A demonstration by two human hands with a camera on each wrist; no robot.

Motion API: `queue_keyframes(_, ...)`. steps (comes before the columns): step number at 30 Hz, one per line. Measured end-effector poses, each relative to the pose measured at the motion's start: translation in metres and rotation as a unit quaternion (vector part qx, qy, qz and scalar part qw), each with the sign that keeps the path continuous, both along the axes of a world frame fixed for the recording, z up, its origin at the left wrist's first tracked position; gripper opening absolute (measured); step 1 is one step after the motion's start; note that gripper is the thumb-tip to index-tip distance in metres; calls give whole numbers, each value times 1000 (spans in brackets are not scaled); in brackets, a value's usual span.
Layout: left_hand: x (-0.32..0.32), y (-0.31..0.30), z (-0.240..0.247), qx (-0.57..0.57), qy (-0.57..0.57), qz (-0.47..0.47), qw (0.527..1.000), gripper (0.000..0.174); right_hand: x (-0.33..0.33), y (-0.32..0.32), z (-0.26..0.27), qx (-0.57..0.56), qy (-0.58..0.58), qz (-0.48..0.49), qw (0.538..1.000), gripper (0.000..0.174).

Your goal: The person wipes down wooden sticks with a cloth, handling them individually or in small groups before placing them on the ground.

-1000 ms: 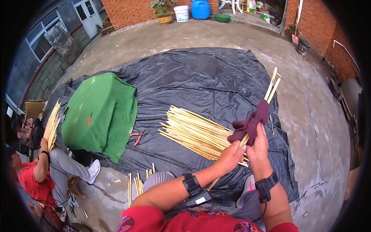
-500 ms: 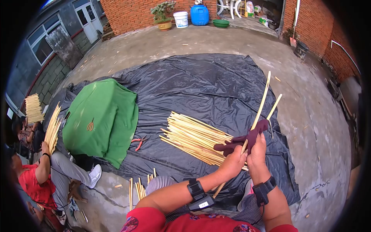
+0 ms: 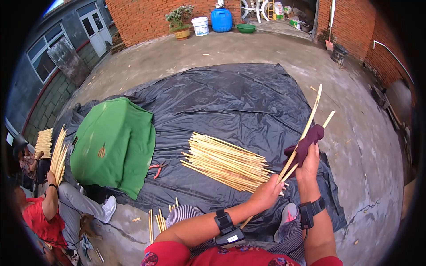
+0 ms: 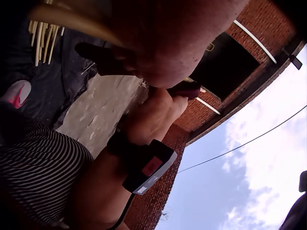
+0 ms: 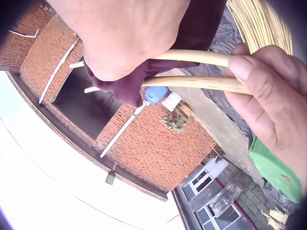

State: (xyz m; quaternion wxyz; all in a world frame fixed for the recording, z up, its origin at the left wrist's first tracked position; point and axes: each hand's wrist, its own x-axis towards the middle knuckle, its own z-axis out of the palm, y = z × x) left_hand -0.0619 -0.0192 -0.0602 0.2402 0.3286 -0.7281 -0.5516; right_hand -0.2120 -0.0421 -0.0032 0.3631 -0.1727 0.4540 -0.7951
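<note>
In the head view my left hand point(image 3: 265, 195) pinches two pale peeled sticks point(image 3: 313, 108) near their lower part, thumb on top in the right wrist view. The sticks spread apart toward their upper ends. Further up, my right hand point(image 3: 309, 166) grips a dark purple cloth point(image 3: 314, 134) bunched against the sticks. One stick runs through the cloth's folds and the other crosses in front of it. Seen from the right wrist, the cloth point(image 5: 127, 88) hangs below the right hand's fingers. A pile of similar sticks point(image 3: 226, 162) lies just left of my hands.
The pile lies on a black plastic sheet point(image 3: 208, 97). Red-handled pliers point(image 3: 155, 170) and a green cloth-covered mound point(image 3: 111, 142) with scissors point(image 3: 101, 151) lie leftward. More sticks point(image 3: 158, 219) stand by my knee. A person in red point(image 3: 44, 213) sits at left holding a bundle of sticks point(image 3: 59, 155).
The right hand and cloth first came down the sticks toward the left hand, then moved up and right, away from it. The sticks' upper ends, close together earlier, now stand apart.
</note>
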Motion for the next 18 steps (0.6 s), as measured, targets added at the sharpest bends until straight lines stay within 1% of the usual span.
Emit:
queue_keyframes(2,-2,-9,-7,-25,18,17,999,24,14,5,-13,-20,34,52,998,15)
queue_keyframes(4,-3,-18,-2,-34,44,42,998,25,35,9,-20,18,20,73,997,16)
queue_keyframes(5,-4,-19,-7,-25,52,50,997,26,38,10,-21,18,19,73,997,16)
queue_keyframes(7,-3,-16,0,-2,44,42,998,24,39,11,-22,20,16,70,997,17)
queue_keyframes(9,-1,-13,3,33,50,21,998,22,33,13,-23,15,14,73,997,16)
queue_keyframes(10,-5,-7,2,-31,67,44,996,20,29,13,-22,12,15,74,997,16)
queue_keyframes(12,-6,-3,1,13,57,24,998,20,23,11,-22,5,7,49,999,16)
queue_keyframes(15,-3,3,7,34,-7,-8,999,20,-6,6,-23,-30,-3,27,999,18)
queue_keyframes(16,-2,3,7,24,-7,-17,1000,21,-16,3,-16,-40,-6,10,999,23)
queue_keyframes(18,0,7,4,4,-8,-36,999,22,-24,9,2,-44,-11,9,999,32)
